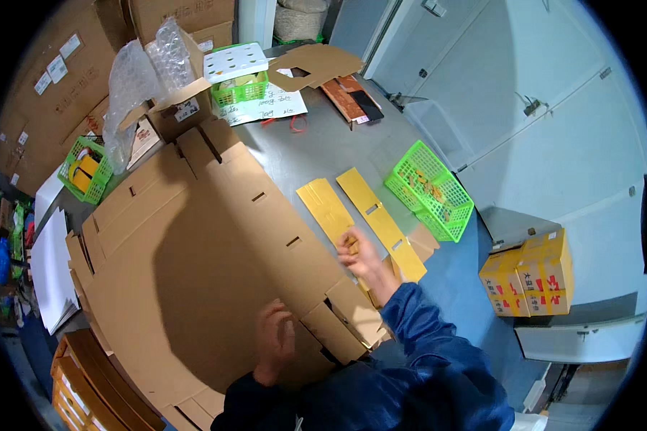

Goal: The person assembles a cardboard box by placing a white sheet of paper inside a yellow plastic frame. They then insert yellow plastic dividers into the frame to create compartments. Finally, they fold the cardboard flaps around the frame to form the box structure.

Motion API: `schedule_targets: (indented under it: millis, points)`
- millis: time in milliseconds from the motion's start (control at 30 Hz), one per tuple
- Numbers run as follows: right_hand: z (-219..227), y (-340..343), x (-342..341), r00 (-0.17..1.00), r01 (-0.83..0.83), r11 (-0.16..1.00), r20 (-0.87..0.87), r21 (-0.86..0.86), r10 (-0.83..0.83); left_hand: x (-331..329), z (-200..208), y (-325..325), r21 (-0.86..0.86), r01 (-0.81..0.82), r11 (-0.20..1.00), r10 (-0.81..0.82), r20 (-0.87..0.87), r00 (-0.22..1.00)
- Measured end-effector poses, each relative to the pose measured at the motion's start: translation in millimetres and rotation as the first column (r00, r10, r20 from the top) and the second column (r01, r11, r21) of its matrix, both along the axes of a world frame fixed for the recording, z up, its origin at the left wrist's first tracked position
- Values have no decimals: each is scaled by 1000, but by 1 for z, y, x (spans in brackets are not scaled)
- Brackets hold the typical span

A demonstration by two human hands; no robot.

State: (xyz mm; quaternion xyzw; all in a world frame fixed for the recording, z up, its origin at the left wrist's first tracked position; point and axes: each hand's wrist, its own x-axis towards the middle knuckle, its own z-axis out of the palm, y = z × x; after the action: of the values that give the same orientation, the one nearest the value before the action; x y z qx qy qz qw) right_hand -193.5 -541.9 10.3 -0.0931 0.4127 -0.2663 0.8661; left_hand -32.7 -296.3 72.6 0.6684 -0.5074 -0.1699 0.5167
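Two flat, slotted yellow cardboard strips (381,225) lie on the smooth grey table (289,156), at eleven and one o'clock from the blurred right hand (361,256). Its fingers curl over the nearer strip; whether its grip grasps it, I cannot tell. Between seven and eight o'clock from it, the left hand (275,336), grip released and fingers loosely bent, hangs over a broad, creased brown cardboard sheet (208,266).
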Motion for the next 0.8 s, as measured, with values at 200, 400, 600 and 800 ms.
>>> schedule_targets:
  millis: [200,400,600,800]
  points:
    - [35,-188,-170,832,337,829,-271,-446,-484,35,-19,70,190,-210,959,234,-111,966]
    - [61,-218,-166,826,-129,798,-510,-588,-242,81,-22,181,220,-585,780,621,-163,767]
    - [53,-144,-14,857,-444,582,-512,-681,55,167,-6,275,248,-817,520,762,296,575]
    - [25,56,162,652,-705,252,-467,-663,598,295,-71,308,395,-886,242,688,574,444]
